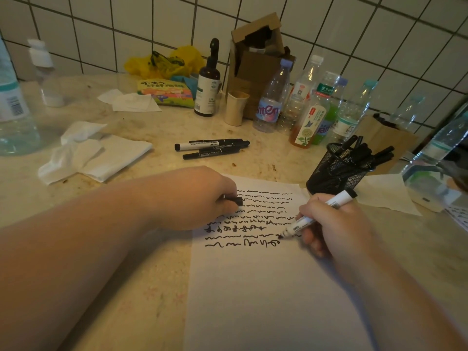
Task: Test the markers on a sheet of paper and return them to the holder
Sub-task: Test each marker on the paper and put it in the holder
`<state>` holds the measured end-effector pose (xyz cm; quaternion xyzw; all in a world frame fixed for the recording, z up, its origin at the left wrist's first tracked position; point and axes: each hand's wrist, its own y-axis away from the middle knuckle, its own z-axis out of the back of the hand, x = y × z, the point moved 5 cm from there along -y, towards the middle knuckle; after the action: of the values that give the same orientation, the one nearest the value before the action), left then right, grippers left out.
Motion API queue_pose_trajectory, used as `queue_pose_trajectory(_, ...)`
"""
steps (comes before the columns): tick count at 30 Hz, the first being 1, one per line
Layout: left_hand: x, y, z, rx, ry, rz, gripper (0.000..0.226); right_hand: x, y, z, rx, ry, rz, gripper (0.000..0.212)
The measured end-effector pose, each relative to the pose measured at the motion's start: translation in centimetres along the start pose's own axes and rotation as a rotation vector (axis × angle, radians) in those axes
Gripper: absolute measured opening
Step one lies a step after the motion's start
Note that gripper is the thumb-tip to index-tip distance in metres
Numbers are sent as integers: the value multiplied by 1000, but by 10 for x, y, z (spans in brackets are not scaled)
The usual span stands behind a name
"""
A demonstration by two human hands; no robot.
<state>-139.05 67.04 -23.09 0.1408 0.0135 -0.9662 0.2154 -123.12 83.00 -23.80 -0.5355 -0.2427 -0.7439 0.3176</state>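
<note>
Right hand: the right hand grips a white-barrelled marker with a black end, fingers curled round the barrel, its black tip touching the paper at the end of a wavy line.
Left hand: the left hand rests on the upper left part of the sheet, fingers curled round a small black marker cap that pokes out between them.
Paper: a white sheet of paper lies flat on the desk under both hands; its upper part carries rows of black squiggles, its lower part is blank.
Holder: a black wire-mesh pen holder stands just beyond the sheet's far right corner, holding several black markers that lean right.
Loose markers: three markers with black and white barrels lie side by side on the beige mottled stone desk, beyond the sheet.
Left side: crumpled white tissues.
Back: plastic drink bottles, a brown pump bottle, an open cardboard box, against a white tiled wall.
</note>
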Motion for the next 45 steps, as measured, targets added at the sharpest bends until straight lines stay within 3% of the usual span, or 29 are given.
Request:
queue_pose_trajectory(6,-7,3,5,-26,29,-64,28,7,0,-3,76,-239,43,24)
queue_pose_trajectory(10,-11,4,5,-9,55,-76,28,13,4,-11,172,-352,91,10)
queue_pose_trajectory(13,-12,4,5,-6,60,-72,29,14,6,-13,210,-448,125,22)
queue_pose_trajectory(25,-16,4,7,-22,119,-69,26,15,9,-17,221,-300,189,18)
queue_pose_trajectory(30,-17,5,5,48,149,-80,13,16,11,-23,256,-319,189,14)
queue_pose_trajectory(36,-18,7,5,98,162,-99,21,18,13,-24,299,-298,171,15)
queue_pose_trajectory(39,-17,5,5,63,77,-111,13,14,13,-25,296,-241,147,16)
queue_pose_trajectory(45,-15,3,12,-72,187,-104,30,36,21,-8,206,-60,196,25)
